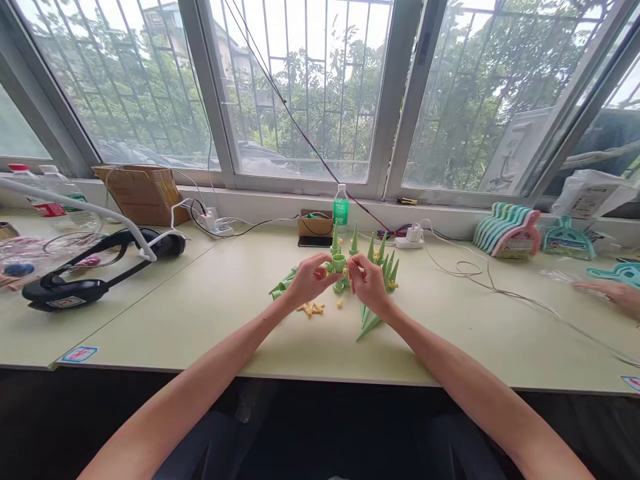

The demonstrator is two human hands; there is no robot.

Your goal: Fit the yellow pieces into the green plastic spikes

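Observation:
Between the thumb and fingers of my left hand (311, 280) is a small green plastic cup-shaped piece (339, 261), its open end facing up. My right hand (369, 281) is closed in a pinch right beside that piece; whatever its fingertips hold is too small and hidden to name. Below my hands lie a pile of small yellow plastic pieces (312, 309) and a single yellow piece (340, 303). Several green cones with yellow bits (355, 240) stand behind my hands. Loose green cones (369, 325) lie under my right wrist, and more green pieces (281, 287) lie by my left hand.
At the back stand a green-labelled bottle (341, 208), a small cardboard box (315, 225) and a dark phone (315, 241). A black headset (100, 270) lies left. White cables (487, 283), dustpan-shaped items (510, 233) and another person's hand (607, 293) are on the right.

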